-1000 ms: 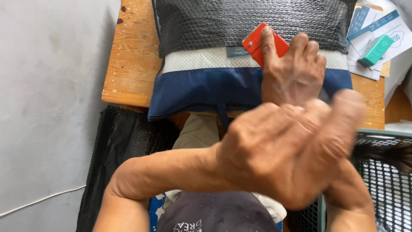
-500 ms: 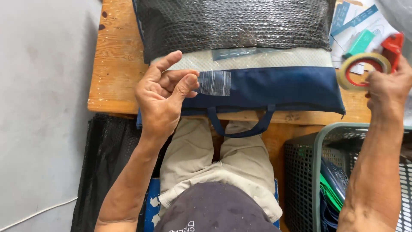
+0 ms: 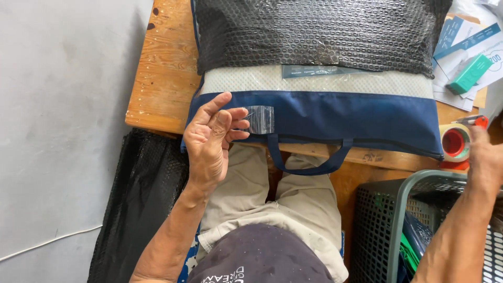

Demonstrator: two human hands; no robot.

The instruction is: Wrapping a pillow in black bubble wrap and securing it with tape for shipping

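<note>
My left hand (image 3: 209,139) is raised palm-up over the near left corner of a navy and white zipped bag (image 3: 335,112). A short strip of clear tape (image 3: 260,119) hangs from its fingertips. At the far right my right hand (image 3: 484,157) rests against a red tape dispenser with its roll (image 3: 455,142), which sits on the wooden table (image 3: 157,84). Black bubble wrap (image 3: 319,31) covers the far half of the bag. The bag's navy handle loop (image 3: 309,162) hangs over the table edge above my lap.
A teal box (image 3: 468,73) lies on printed papers (image 3: 466,47) at the back right. A dark plastic basket with a green rim (image 3: 398,220) stands by my right knee. Black mesh material (image 3: 141,194) hangs beside my left leg. Grey floor lies to the left.
My right hand has lowered the tape dispenser from the air down to the table. My left hand has turned slightly, and the cut strip of clear tape now shows at its fingertips.
</note>
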